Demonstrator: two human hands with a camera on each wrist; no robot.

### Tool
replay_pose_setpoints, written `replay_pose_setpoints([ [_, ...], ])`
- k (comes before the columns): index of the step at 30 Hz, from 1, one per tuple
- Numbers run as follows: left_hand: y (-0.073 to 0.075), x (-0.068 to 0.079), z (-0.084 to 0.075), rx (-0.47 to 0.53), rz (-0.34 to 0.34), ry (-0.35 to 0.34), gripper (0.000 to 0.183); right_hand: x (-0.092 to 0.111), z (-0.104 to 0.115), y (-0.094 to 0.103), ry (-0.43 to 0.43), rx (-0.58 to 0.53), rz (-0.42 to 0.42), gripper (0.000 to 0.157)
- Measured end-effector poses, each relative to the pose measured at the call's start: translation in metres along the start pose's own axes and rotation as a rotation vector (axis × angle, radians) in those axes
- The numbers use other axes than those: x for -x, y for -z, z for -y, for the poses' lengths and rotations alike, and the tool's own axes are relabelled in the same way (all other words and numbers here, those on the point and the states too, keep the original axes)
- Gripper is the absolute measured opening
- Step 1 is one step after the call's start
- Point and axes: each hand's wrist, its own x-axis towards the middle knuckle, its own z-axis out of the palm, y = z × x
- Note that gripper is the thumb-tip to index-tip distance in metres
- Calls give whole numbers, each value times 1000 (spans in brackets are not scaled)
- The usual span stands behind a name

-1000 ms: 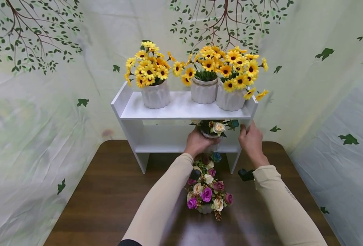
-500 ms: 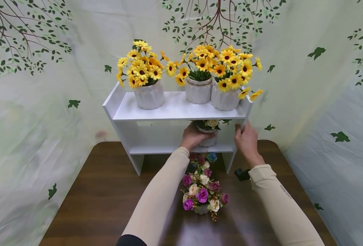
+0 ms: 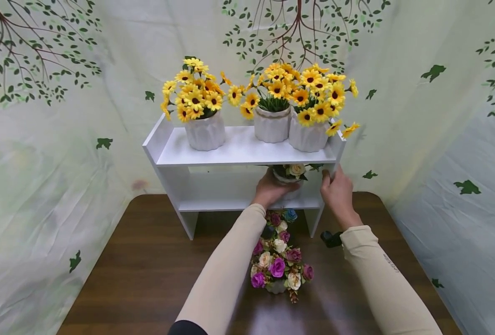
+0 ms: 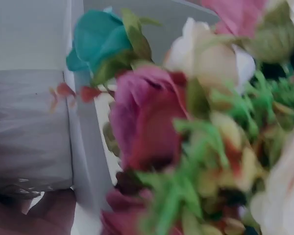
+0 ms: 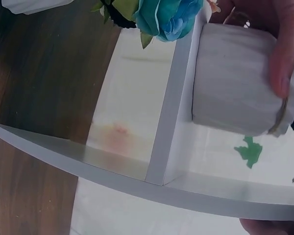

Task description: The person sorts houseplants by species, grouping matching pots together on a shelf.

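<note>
My left hand [image 3: 272, 190] grips a white pot [image 5: 235, 81] with a cream rose [image 3: 296, 170], at the right part of the white rack's [image 3: 239, 151] middle shelf. In the right wrist view the thumb [image 5: 283, 73] lies over the pot's side near its rim. The pot's base meets the shelf board; the top board hides the upper flowers. My right hand [image 3: 338, 196] holds the rack's right side panel, thumb at the front edge. Potted mixed roses [image 3: 277, 267] stand on the table below my left forearm, and fill much of the left wrist view.
Three white pots of yellow sunflowers stand on the top board: one at the left [image 3: 205, 132], one right of centre [image 3: 272, 125] and one at the right end [image 3: 308, 135]. The rack stands on a brown wooden table [image 3: 146, 265], before a leaf-printed cloth [image 3: 121, 93].
My left hand has set the rose pot a little farther back on the middle shelf, then shifted it slightly right. My right hand stays on the side panel. The head view has shifted slightly.
</note>
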Motion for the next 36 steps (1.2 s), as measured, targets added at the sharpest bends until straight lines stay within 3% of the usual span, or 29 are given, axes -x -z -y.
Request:
replay_pose_setpoints([
  [6, -13, -1, -11, 24, 36, 9, 106, 1, -1, 2, 11, -5, -3, 26],
  [9, -14, -7, -9, -6, 74, 27, 110, 1, 2, 1, 7, -8, 14, 27],
  [12, -12, -12, -5, -65, 123, -3, 112, 0, 3, 0, 9, -12, 22, 27],
  [15, 1, -2, -6, -134, 151, -31, 109, -1, 4, -1, 10, -12, 42, 28],
  [19, 21, 31, -5, -114, 57, -73, 79, 1, 4, 2, -9, -15, 44, 28],
  [22, 32, 63, 13, -64, -95, -194, 46, 1, 2, 3, -9, -12, 38, 29],
  [25, 42, 94, 45, -111, -235, -332, 24, 1, 0, 3, 1, -8, 41, 30],
  [27, 45, 111, 68, -143, -310, -368, 17, 1, 0, 3, 1, -6, 29, 30],
  [29, 46, 124, 90, -148, -353, -361, 12, 0, 0, 4, 0, -8, 19, 29],
  [32, 41, 143, 122, -106, -323, -309, 14, -1, 0, 4, 0, -7, 14, 28],
  [36, 25, 163, 154, -75, -141, -253, 29, -1, -1, 3, -1, -7, 17, 28],
])
